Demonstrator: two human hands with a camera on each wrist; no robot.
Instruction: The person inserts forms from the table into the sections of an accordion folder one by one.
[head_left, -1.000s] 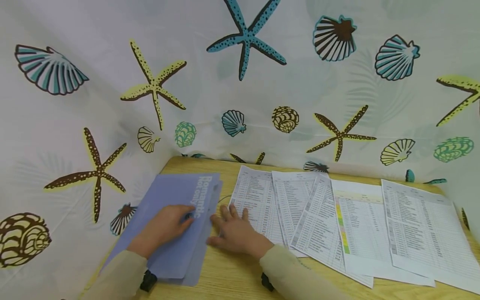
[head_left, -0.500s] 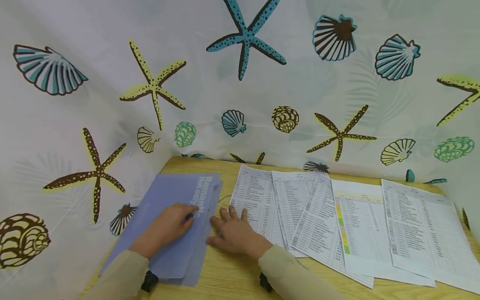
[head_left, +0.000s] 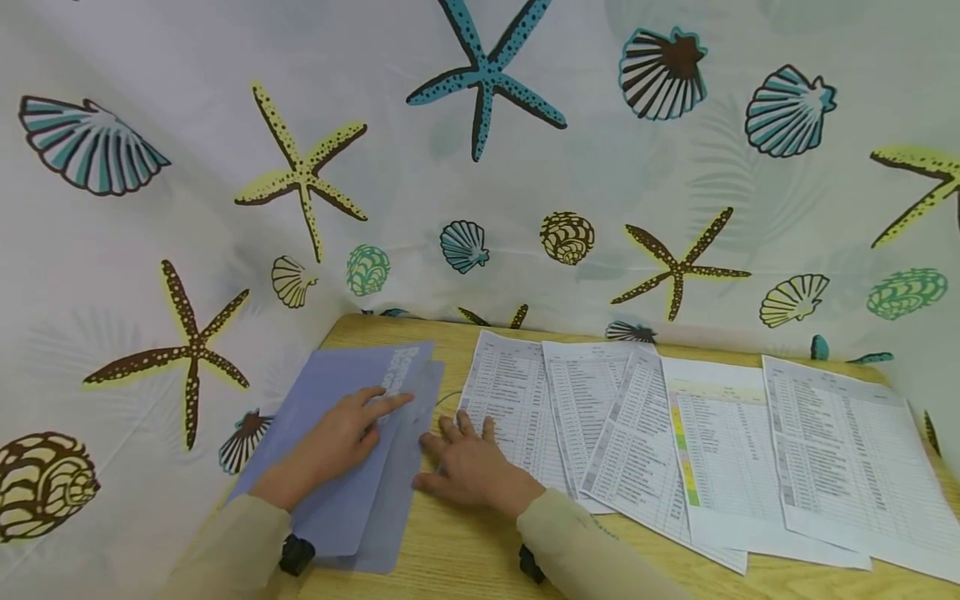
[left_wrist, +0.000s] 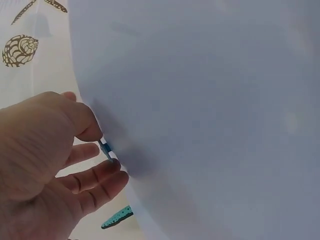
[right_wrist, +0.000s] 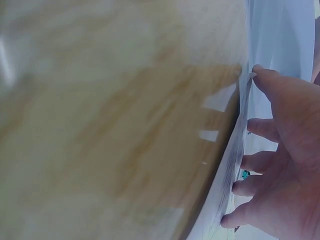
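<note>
1. Head view: folder lies on the tabletop's left; sideways pressure from the left hand, index straight, holding nothing, could skid it.
2. Right hand, fingers spread, holding nothing, might drag the nearest sheet if shifted.

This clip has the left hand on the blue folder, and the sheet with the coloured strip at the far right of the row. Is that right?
Not quite: in the head view, the sheet with the coloured strip is second from the right; another sheet lies at the far right. The left hand is on the blue folder, as stated.
</note>
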